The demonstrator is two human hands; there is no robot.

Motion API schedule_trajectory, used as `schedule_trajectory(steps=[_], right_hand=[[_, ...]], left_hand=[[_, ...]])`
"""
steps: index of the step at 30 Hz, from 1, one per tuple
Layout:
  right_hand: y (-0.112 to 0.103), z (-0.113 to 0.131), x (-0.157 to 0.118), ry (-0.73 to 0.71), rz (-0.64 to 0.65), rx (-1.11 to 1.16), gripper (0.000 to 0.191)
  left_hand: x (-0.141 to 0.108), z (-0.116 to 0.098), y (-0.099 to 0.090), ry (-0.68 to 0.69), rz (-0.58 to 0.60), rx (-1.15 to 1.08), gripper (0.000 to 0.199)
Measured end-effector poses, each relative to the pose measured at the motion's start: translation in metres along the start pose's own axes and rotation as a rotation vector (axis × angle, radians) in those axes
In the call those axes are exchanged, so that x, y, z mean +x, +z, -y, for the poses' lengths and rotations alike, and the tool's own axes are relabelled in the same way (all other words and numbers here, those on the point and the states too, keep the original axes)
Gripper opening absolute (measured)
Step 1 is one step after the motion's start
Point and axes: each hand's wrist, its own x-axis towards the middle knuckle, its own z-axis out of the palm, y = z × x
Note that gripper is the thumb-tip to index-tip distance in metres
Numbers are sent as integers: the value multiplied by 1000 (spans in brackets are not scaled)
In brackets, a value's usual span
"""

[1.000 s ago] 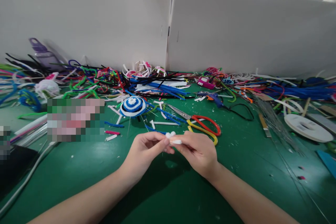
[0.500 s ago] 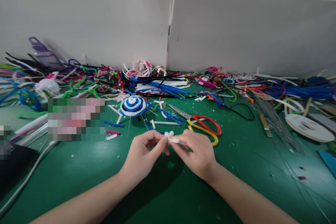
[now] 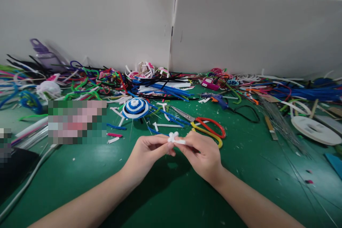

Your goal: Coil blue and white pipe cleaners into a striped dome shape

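Observation:
Between my hands is a white pipe cleaner [image 3: 173, 137], bent into small flower-like loops with a short straight end at the right. My left hand [image 3: 151, 153] pinches its looped part between thumb and fingers. On the other side, my right hand [image 3: 201, 153] is closed on the straight end. Just beyond lie scissors [image 3: 196, 119] with one red and one yellow handle, blades pointing away to the left. A blue and white coiled pipe cleaner piece [image 3: 135, 107] with a white flower on top rests behind my left hand.
Heaps of coloured pipe cleaners [image 3: 162, 89] run along the grey partition [image 3: 227, 25]. A blue glue gun [image 3: 220, 101] with a black cord sits behind the scissors. At right are a white spool [image 3: 315, 130] and thin wires [image 3: 283, 128]; a purple bottle [image 3: 46, 57] stands far left.
The white loops have spread into a clearer flower shape as my fingers shifted slightly around them. Both hands stay in nearly the same place.

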Motion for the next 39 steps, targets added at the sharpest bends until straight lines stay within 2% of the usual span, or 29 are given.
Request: schedule_trajectory(steps=[5, 11, 14, 20, 25, 29, 33, 36, 39], right_hand=[[1, 3, -1, 11, -36, -59, 7], [5, 10, -3, 154, -84, -143, 9], [5, 13, -3, 177, -88, -146, 6], [4, 14, -3, 153, -50, -125, 6], [8, 17, -2, 218, -48, -42, 8], [9, 16, -1, 188, -57, -26, 7], [7, 12, -2, 140, -64, -28, 8], [3, 8, -1, 89, -55, -53, 8], [1, 4, -1, 27, -36, -66, 10]], left_hand=[[-1, -4, 3, 53, 21, 116, 26], [-3, -10, 5, 92, 60, 219, 27], [-3, -11, 5, 115, 55, 244, 25], [-4, -11, 6, 149, -5, 266, 22], [-8, -8, 9, 235, -93, 451, 21], [-11, -6, 9, 282, -119, 543, 20], [-9, -7, 8, 249, -105, 484, 20], [-5, -8, 9, 158, -102, 315, 11], [-3, -6, 8, 81, -125, 164, 12]])
